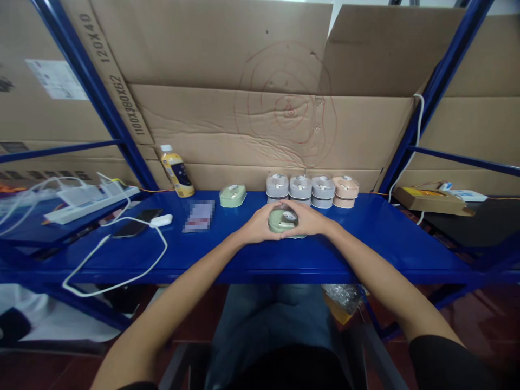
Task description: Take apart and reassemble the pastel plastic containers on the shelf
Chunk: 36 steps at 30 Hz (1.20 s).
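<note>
Both my hands wrap round a small green case with a clear lid (283, 221), at the middle of the blue table. My left hand (260, 225) grips its left side and my right hand (311, 218) its right side, fingertips meeting at the far edge. Part of the case is covered by my fingers. Just behind my hands stand stacked grey cases with clear lids (300, 188) and a pink stack (345, 190) at their right end. Another green case (233, 195) sits by itself to the left.
A yellow drink bottle (177, 172) stands at the back left. Nearer are a blurred-out packet (199, 216), a dark phone (137, 223) and a looping white cable (164, 252). A power strip (89, 206) lies far left, an open cardboard box (433, 201) far right. Cardboard (195, 124) walls the back.
</note>
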Motion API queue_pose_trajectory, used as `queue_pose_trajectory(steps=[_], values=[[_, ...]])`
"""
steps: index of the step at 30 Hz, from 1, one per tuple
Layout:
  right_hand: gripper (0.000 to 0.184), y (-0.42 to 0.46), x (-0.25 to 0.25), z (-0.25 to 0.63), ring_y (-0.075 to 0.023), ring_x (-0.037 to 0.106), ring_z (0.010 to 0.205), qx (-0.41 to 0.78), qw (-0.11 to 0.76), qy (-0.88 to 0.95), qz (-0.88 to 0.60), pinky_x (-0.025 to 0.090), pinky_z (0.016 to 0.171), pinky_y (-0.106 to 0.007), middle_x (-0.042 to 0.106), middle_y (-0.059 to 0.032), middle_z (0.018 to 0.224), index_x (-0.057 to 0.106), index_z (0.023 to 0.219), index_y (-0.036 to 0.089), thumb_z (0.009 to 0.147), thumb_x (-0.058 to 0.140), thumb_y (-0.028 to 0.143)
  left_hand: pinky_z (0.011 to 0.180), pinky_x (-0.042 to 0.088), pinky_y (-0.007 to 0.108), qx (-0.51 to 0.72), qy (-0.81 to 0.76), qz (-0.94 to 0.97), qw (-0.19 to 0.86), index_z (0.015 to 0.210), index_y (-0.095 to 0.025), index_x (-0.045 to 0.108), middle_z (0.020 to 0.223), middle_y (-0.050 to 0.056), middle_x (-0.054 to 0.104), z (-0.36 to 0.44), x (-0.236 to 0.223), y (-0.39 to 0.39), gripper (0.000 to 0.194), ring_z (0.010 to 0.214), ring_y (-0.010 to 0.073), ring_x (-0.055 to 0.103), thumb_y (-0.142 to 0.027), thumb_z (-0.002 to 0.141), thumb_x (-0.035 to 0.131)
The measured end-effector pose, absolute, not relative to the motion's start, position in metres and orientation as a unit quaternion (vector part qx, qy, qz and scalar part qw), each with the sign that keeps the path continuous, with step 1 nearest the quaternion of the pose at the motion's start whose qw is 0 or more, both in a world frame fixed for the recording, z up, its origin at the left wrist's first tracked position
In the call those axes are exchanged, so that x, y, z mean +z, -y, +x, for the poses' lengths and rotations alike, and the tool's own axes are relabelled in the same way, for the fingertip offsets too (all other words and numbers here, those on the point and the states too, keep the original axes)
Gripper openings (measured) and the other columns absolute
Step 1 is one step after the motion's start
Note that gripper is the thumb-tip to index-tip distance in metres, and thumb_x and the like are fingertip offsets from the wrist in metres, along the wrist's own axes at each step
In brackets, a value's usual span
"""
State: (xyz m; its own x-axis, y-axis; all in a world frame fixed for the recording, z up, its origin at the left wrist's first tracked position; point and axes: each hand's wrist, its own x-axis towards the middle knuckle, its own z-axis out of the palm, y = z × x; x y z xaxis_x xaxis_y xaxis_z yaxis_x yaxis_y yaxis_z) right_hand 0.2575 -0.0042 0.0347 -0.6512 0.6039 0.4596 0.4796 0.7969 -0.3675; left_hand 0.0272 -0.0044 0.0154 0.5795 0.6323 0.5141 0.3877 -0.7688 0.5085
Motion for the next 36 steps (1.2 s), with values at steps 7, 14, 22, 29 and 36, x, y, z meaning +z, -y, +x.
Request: queue_pose_trajectory(steps=[7,14,22,29,36], values=[[0.088,0.002,0.044,0.265,-0.033,0.067,0.114,0.116,0.282,0.883,-0.357,0.054,0.099,-0.049,0.07,-0.0132,0.129,0.057,0.145,0.02,0.071,0.084,0.061,0.112,0.047,0.055,0.326,-0.307,0.869,0.212,0.155,-0.021,0.036,0.145,0.017,0.058,0.017,0.006,0.002,0.108,0.134,0.0373,0.057,-0.046,0.066,0.091],[0.075,-0.014,0.053,0.302,-0.0334,0.069,0.108,0.095,0.355,0.794,-0.484,0.055,0.096,-0.051,0.071,-0.0149,0.126,0.059,0.141,0.018,0.082,0.075,0.063,0.117,0.044,0.052,0.275,-0.303,0.903,0.126,0.122,-0.024,0.076,0.131,0.013,0.057,0.012,0.006,0.005,0.042,0.13,0.0336,0.058,-0.05,0.089,0.072],[0.07,-0.02,0.051,0.307,-0.0342,0.068,0.11,0.085,0.38,0.781,-0.489,0.054,0.098,-0.055,0.071,-0.0143,0.128,0.059,0.141,0.022,0.084,0.072,0.062,0.116,0.044,0.053,0.427,-0.334,0.836,0.087,0.129,-0.023,0.068,0.133,0.012,0.06,0.001,0.011,-0.008,0.04,0.129,0.0294,0.058,-0.048,0.099,0.057],[0.068,-0.019,0.055,0.309,-0.0334,0.064,0.126,0.093,0.446,0.76,-0.464,0.05,0.109,-0.054,0.063,-0.0154,0.144,0.056,0.144,0.021,0.09,0.066,0.061,0.113,0.046,0.052,0.445,-0.354,0.821,0.058,0.137,-0.02,0.055,0.135,0.014,0.06,-0.002,0.014,-0.007,0.053,0.128,0.0314,0.059,-0.05,0.094,0.064],[0.078,-0.012,0.051,0.292,-0.0335,0.064,0.128,0.122,0.335,0.872,-0.336,0.048,0.113,-0.054,0.068,-0.0106,0.138,0.065,0.14,0.026,0.071,0.088,0.055,0.113,0.046,0.054,0.325,-0.341,0.874,0.119,0.144,-0.021,0.048,0.14,0.016,0.058,0.014,0.009,0.008,0.079,0.131,0.0365,0.058,-0.054,0.079,0.08]])
